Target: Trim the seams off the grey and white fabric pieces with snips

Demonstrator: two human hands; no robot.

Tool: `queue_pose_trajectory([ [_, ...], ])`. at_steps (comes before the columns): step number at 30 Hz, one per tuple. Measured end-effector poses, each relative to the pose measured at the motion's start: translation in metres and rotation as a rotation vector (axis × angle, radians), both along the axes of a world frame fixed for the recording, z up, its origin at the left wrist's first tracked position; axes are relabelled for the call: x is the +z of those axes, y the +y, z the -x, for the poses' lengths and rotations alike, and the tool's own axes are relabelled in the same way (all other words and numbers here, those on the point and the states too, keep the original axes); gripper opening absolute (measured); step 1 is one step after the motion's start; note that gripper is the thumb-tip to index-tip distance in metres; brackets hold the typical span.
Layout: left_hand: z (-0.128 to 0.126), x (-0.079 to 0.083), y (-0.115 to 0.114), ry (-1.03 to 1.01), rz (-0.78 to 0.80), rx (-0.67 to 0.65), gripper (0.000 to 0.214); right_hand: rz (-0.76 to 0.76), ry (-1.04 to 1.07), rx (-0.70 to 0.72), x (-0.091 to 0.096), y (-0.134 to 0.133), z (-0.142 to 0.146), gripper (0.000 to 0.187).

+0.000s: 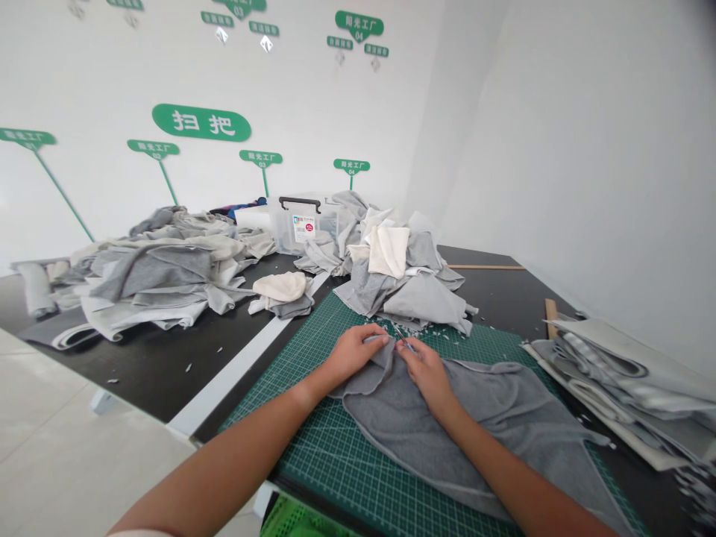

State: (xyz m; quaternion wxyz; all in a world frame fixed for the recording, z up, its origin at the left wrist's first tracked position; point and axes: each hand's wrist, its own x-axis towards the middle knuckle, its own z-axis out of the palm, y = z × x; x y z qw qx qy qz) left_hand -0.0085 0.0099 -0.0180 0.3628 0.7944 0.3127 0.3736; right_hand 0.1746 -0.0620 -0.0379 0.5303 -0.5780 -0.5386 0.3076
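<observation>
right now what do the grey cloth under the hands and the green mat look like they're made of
The grey cloth looks like soft terry or fleece fabric: matte, fuzzy surface, limp folds, a stitched hem along its edge. The green mat looks like a rubbery plastic cutting mat: flat, slightly satin, printed with a fine pale grid. Both are judged by look alone.
</observation>
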Motion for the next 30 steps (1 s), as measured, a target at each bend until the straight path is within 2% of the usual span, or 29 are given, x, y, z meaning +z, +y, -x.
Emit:
queue_pose_trajectory([
  [12, -0.001, 0.002, 0.0, -0.052, 0.021, -0.058, 0.027, -0.017, -0.111, -0.004, 0.014, -0.016, 0.011, 0.049],
  [17, -0.001, 0.0, 0.002, -0.103, 0.037, -0.118, 0.029, -0.031, -0.209, -0.014, 0.014, -0.017, 0.011, 0.047],
  [30, -0.002, -0.003, 0.006, -0.085, 0.068, -0.085, 0.031, -0.051, -0.34, -0.045, 0.016, -0.02, 0.013, 0.042],
])
